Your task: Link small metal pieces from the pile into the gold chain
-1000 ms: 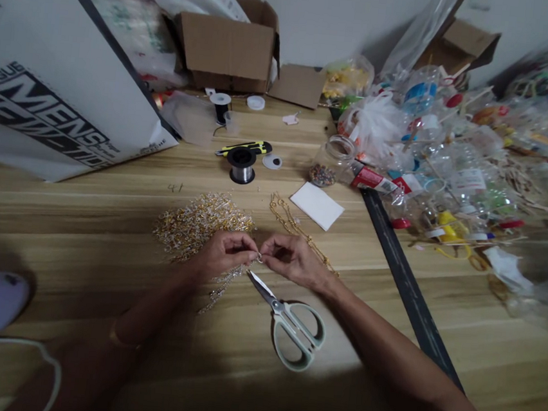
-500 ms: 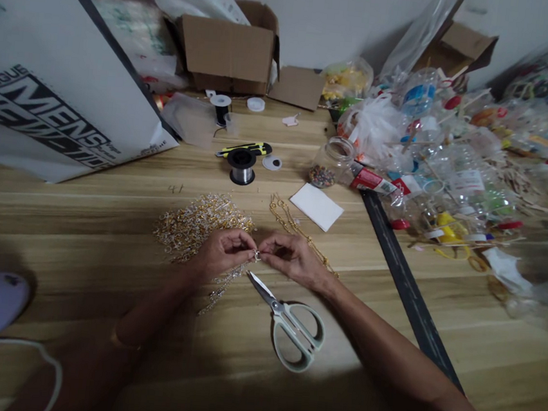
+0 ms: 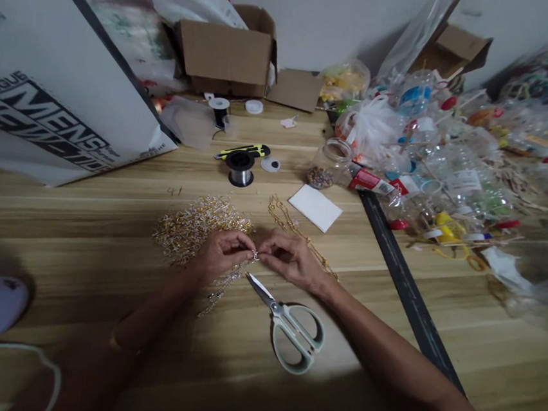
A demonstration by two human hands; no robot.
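My left hand (image 3: 223, 252) pinches the end of a silvery beaded chain (image 3: 220, 291), which trails down-left onto the wooden table. Fingertips nearly touching it, my right hand (image 3: 291, 259) pinches the same small silvery end from the other side. A pile of gold and silver pieces (image 3: 194, 227) lies just beyond and left of my left hand. Behind my right hand runs a gold chain (image 3: 280, 214). Scissors (image 3: 291, 333) with pale handles rest below the hands, their tips close under the held piece. Fine detail between the fingertips is too small to tell.
Farther back are a wire spool (image 3: 241, 168), a yellow-black cutter (image 3: 258, 150), a jar of beads (image 3: 329, 163) and a white card (image 3: 315, 207). Plastic bottles (image 3: 455, 178) crowd the right. A cardboard box (image 3: 225, 52) stands behind; a big white bag (image 3: 63, 82) is at left.
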